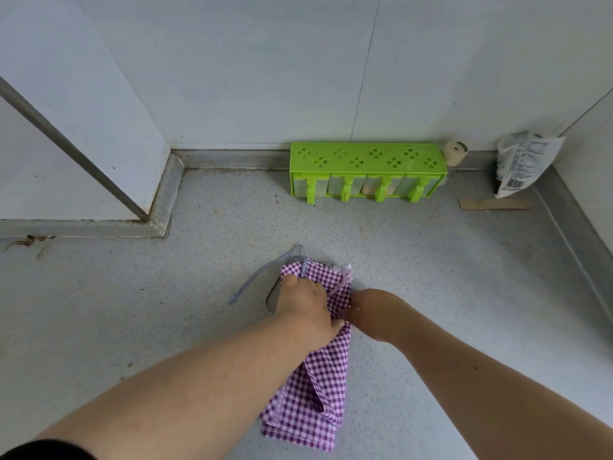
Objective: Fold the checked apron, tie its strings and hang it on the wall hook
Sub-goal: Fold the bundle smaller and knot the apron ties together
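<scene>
Forearms: your two bare forearms reach in from the bottom edge and meet over the cloth.
Apron: your purple-and-white checked cotton apron (318,370) lies on the speckled grey floor (431,293), already folded into a long narrow strip that runs away from you.
Left hand: your left hand (308,310) presses on the far half of the strip, thumb stretched out; whether the fingers curl into the fabric, I cannot tell.
Right hand: your right hand (368,313) sits at the strip's right edge with its fingers tucked under or behind your left, so their state is hidden.
Strings: one thin blue-and-white striped string (262,277) loops out over the floor beyond your left hand.
Handling: expect it to be light, limp and quick to unfold; keep a palm on the layers.
Hold: take the strings near where they join the cloth, judging by their slackness.
Hook: none in view.
Background: a lime-green plastic rack (366,171) stands against the white wall.
</scene>
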`<state>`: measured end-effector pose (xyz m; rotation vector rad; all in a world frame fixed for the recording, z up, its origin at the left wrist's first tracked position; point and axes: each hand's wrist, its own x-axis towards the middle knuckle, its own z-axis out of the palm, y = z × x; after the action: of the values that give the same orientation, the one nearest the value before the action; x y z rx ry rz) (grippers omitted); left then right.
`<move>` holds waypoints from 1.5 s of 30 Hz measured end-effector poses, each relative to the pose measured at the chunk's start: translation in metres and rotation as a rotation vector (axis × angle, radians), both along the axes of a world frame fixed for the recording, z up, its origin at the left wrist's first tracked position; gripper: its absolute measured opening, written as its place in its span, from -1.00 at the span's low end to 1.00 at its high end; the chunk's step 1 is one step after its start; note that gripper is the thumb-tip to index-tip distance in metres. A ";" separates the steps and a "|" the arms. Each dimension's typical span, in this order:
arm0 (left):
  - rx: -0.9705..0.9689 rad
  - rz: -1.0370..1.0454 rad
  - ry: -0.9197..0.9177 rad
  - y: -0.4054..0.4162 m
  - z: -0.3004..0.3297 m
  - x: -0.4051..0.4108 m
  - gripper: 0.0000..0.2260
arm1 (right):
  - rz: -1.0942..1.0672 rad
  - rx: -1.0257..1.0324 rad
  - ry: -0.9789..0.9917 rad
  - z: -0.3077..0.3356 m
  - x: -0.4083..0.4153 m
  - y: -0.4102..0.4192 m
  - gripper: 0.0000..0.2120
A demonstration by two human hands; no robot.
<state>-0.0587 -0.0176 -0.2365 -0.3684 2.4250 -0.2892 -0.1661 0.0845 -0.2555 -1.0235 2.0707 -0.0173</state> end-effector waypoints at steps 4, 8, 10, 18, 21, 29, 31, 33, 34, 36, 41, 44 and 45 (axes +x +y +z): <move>0.152 -0.251 0.267 0.004 -0.021 0.011 -0.71 | 0.046 0.157 0.125 -0.020 0.002 -0.001 -0.88; 0.189 -0.181 0.275 -0.007 -0.028 0.018 -0.63 | -0.017 0.074 0.105 -0.025 0.003 0.001 -0.76; 0.169 -0.116 0.242 -0.016 -0.032 0.023 -0.52 | -0.056 0.009 0.059 -0.023 0.003 0.003 -0.71; 0.216 0.014 0.231 -0.024 -0.037 0.025 -0.47 | -0.053 -0.099 0.062 -0.017 0.010 0.014 -0.67; 0.222 0.034 0.209 -0.025 -0.041 0.024 -0.46 | -0.064 -0.155 0.045 -0.013 0.010 0.020 -0.67; 0.201 0.042 0.121 -0.024 -0.040 0.017 -0.45 | -0.141 -0.113 0.160 -0.013 0.011 0.040 -0.67; 0.218 0.042 0.095 -0.025 -0.035 0.014 -0.44 | -0.152 -0.179 0.181 -0.009 0.011 0.039 -0.71; 0.257 0.051 0.074 -0.026 -0.032 0.012 -0.44 | -0.232 -0.325 0.112 -0.002 0.009 0.035 -0.72; 0.286 0.060 0.081 -0.026 -0.031 0.013 -0.45 | -0.299 -0.403 0.067 0.001 0.010 0.031 -0.74; 0.403 0.126 0.117 -0.030 -0.027 0.015 -0.53 | -0.446 -0.495 -0.012 0.001 0.012 0.023 -0.79; 0.667 0.295 0.167 -0.046 -0.016 0.015 -0.71 | -0.712 -0.559 -0.197 -0.010 0.020 0.013 -0.86; 0.754 0.360 0.239 -0.052 -0.012 0.014 -0.71 | -0.716 -0.615 -0.171 -0.015 0.022 0.014 -0.90; 0.779 0.371 0.254 -0.052 -0.011 0.014 -0.70 | -0.692 -0.614 -0.160 -0.017 0.023 0.014 -0.89</move>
<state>-0.0447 -0.0697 -0.2476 -0.4958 2.4199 0.8845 -0.1430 0.0988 -0.2720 -0.5496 2.2109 -1.1004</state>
